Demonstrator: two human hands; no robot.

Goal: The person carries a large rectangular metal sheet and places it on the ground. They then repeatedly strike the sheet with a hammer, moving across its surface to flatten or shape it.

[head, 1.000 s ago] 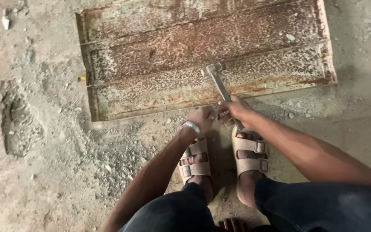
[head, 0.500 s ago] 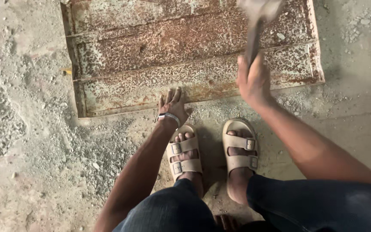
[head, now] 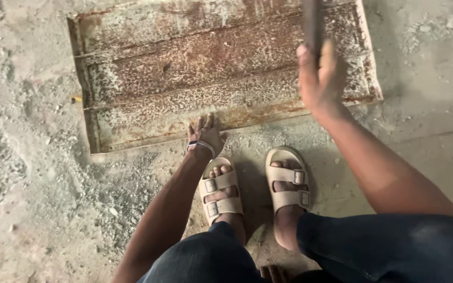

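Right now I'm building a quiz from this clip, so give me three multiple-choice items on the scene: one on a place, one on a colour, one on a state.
1. Where does the left hand rest?
A. On the near edge of the rusty metal panel
B. On a sandal
C. On the person's knee

2. What colour are the sandals?
A. Black
B. Beige
C. Red

3. How is the tool handle held?
A. Lying on the floor
B. Raised over the panel in the right hand
C. Gripped by both hands

Answers: 1 A, its fingers lie flat on the panel's front edge. 2 B, both two-strap sandals are pale beige. 3 B, the right hand alone grips it above the panel.
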